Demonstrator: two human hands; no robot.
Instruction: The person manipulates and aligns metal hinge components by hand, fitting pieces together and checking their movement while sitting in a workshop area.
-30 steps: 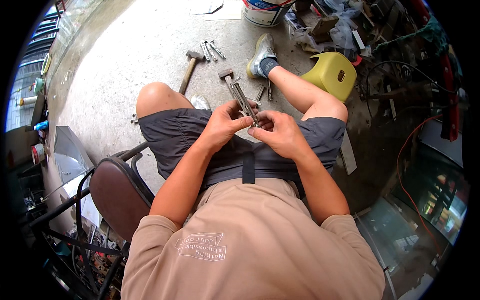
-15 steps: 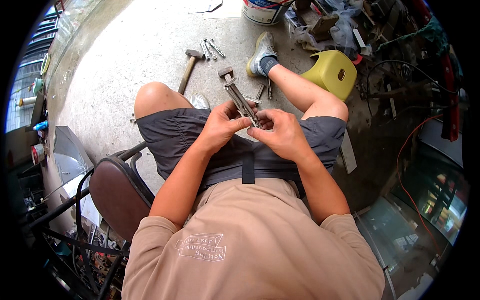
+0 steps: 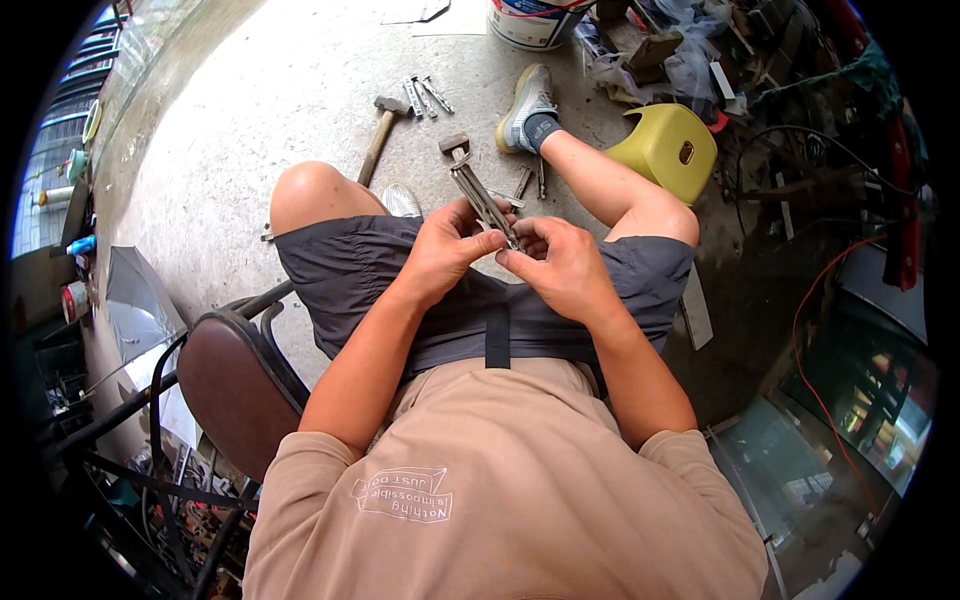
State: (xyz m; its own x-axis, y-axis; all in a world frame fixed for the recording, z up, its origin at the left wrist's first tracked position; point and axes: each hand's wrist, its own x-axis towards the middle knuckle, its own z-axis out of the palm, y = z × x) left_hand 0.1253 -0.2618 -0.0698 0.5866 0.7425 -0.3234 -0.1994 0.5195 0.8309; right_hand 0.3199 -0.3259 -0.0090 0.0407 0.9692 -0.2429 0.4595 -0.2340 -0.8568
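Above my lap, both hands hold a long, narrow metal linkage of stacked bars (image 3: pixel 478 196), which looks like a folded window hinge. My left hand (image 3: pixel 448 245) grips it from the left, with the thumb pressed near its lower end. My right hand (image 3: pixel 552 252) pinches that same lower end between thumb and fingers. Its far end points away from me and overlaps a rusty metal block (image 3: pixel 454 145) in the view. Fingers partly hide the lower end. Other metal bars (image 3: pixel 522 182) lie on the floor just beyond my hands.
A hammer (image 3: pixel 377 142) with a wooden handle lies near my left knee. Several metal strips (image 3: pixel 427 96) lie beyond it. A yellow-green stool (image 3: pixel 668 150) stands at right beside heaped scrap (image 3: pixel 690 50). A white bucket (image 3: pixel 530 28) stands far ahead; a brown chair (image 3: pixel 238 392) is at left.
My hands keep the same grip on the metal linkage, with only slight finger movement. The whole view has shifted a little.
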